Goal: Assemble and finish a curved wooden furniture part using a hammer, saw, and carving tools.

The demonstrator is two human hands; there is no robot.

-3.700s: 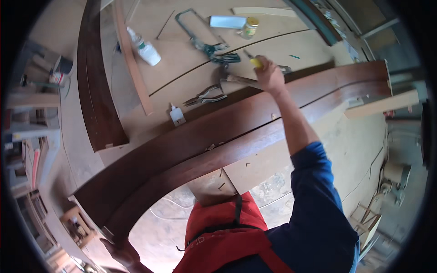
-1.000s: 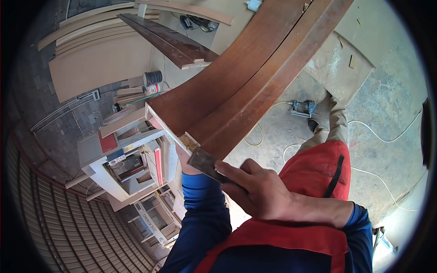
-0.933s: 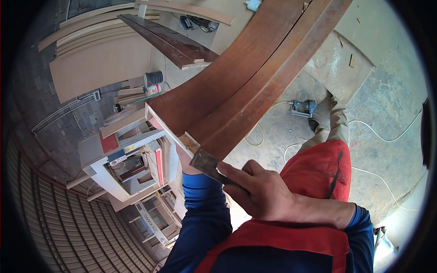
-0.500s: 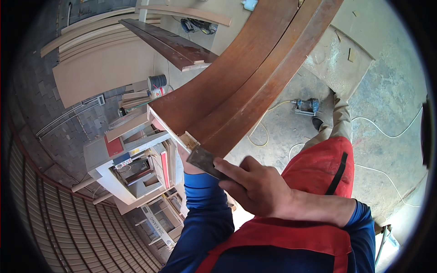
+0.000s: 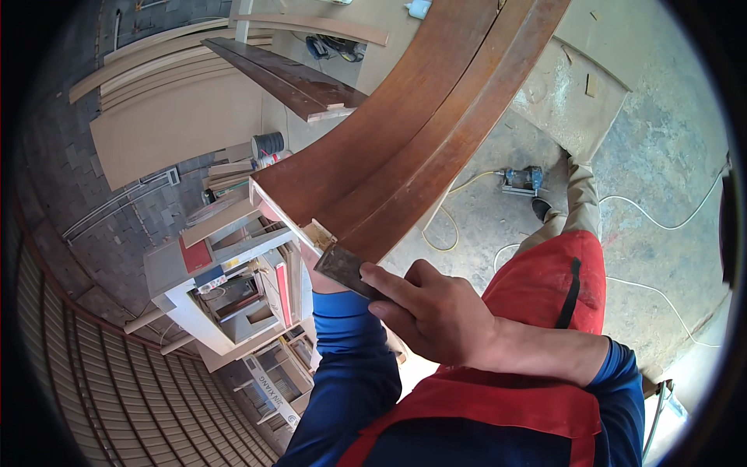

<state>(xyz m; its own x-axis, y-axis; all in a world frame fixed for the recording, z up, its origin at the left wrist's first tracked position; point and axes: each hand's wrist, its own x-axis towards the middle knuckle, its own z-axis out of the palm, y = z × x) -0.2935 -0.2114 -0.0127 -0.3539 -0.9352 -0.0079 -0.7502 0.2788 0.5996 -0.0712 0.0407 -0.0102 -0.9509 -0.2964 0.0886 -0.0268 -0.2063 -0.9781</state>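
My right hand [image 5: 436, 315] is closed round a wide flat steel chisel [image 5: 346, 270]; its handle is hidden in the palm. The blade lies across the near end of a long brown wooden board [image 5: 389, 163], beside a notch [image 5: 320, 233] of bare, rough wood. Two lengthwise lines run along the board. Beyond the board's near end, my left hand [image 5: 322, 285] shows only at the wrist below the blade. Its fingers are hidden by the board, so I cannot see how they grip.
A darker brown board [image 5: 292, 78] lies left of the long one. On the floor at right stands a blue power tool [image 5: 521, 180] with a pale cord [image 5: 440, 233]. A white machine frame [image 5: 226, 288] is at left, and stacked panels [image 5: 179, 117] lie farther off.
The board's far part has shifted slightly left in view. My right hand and the chisel have moved a little left and stay at the notched end; the grip is the same.
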